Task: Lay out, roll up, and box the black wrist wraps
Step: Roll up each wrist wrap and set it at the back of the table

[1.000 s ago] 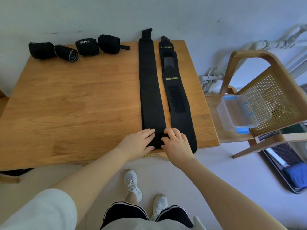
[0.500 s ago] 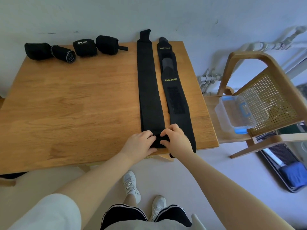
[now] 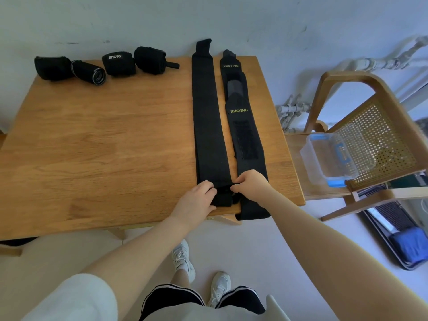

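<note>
4 rolled black wraps sit in a row at upper left of the frame, along the far edge of the wooden worktop (image 3: pixel 104 140): a plain roll (image 3: pixel 52 67), touching it a roll with a grey-edged spiral end (image 3: pixel 89 72) facing the camera, then a roll with a white logo (image 3: pixel 118 64), then a roll (image 3: pixel 149 59) with a short tab sticking out to the right.

2 unrolled wraps lie side by side in centre frame, running from the far edge to the near edge. The plain long wrap (image 3: pixel 206 117) is on the left, its narrow end tab poking past the far edge against the wall. The XUEYING wrap (image 3: pixel 240 126) is just right of it, with yellow lettering in 2 places and a dark hook patch at mid length; its near end hangs over the worktop's front edge.

Left hand (image 3: pixel 196 201) at lower centre, fingers curled over the near end of the plain long wrap, which is bunched into a small started roll; grip closed on it. Right hand (image 3: pixel 251 183) just right of that, fingertips pinching the same rolled end from the other side, palm lying over the XUEYING wrap; grip closed too.

Right of frame: a wooden chair (image 3: pixel 379 126) with a cane back stands beside the worktop, and a clear plastic box (image 3: pixel 324 163) with blue clips sits open on its seat, well apart from the wraps.
</note>
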Demonstrator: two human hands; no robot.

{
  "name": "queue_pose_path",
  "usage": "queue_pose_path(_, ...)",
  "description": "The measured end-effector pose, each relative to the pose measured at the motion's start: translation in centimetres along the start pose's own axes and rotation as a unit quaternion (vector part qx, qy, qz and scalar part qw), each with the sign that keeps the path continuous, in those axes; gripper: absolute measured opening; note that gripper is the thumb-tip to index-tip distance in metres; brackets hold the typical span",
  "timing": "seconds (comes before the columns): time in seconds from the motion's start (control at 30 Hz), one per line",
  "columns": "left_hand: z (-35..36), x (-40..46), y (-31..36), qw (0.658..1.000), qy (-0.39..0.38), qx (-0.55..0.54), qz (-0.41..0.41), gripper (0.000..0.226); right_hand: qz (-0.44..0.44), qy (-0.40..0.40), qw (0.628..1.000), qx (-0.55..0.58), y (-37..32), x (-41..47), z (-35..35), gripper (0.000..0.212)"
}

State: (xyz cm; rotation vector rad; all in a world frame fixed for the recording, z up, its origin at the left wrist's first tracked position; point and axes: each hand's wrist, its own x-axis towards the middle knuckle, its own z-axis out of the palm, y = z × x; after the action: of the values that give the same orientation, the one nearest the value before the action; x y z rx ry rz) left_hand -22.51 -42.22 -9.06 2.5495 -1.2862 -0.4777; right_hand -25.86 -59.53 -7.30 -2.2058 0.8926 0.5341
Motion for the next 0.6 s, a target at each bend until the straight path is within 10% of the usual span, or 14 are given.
queue_pose_path(0.17, 0.0, -0.1, 0.0, 1.000, 0.000, -0.002, 0.000, 0.045, 0.101, -0.039, 0.982, 0.156, -0.6, -0.8, -1.7, 0.008)
queue_pose_path(0.33, 0.0, 0.0, -0.1, 1.000, -0.002, 0.004, 0.003, 0.046, 0.116, -0.048, 0.861, 0.493, 0.2, -1.5, -2.7, 0.019)
queue_pose_path(0.47, -0.2, 0.1, -0.2, 1.000, -0.002, 0.005, 0.003, 0.046, -0.090, 0.034, 0.955, 0.281, 0.2, -2.4, -2.9, 0.019)
queue_pose_path(0.6, -0.3, 0.3, -0.4, 0.999, -0.008, 0.030, 0.013, 0.047, -0.255, 0.047, 0.962, 0.086, -2.8, -3.3, -1.8, 0.017)
